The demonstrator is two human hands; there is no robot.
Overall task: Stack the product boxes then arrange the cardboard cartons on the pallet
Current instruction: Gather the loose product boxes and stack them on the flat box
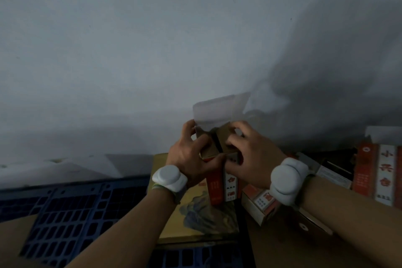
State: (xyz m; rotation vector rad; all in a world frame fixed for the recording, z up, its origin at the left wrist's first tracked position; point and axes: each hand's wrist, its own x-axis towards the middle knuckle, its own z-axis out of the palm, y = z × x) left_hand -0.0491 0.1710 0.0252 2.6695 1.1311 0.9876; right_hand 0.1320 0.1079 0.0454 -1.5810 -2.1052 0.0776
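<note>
Two forearms (130, 233) reach over a blue plastic pallet (65, 213). The left hand (191, 159) and right hand (250, 159) both clasp an upright red-and-white product box (219, 189), flap open, above a yellow carton (195, 220) by the pallet's far edge.

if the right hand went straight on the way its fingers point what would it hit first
The open product box: the fingers of the right hand curl on its brown top flaps, pointing left across it. Past the box, the left hand grips the other side, though depth is hard to judge.
</note>
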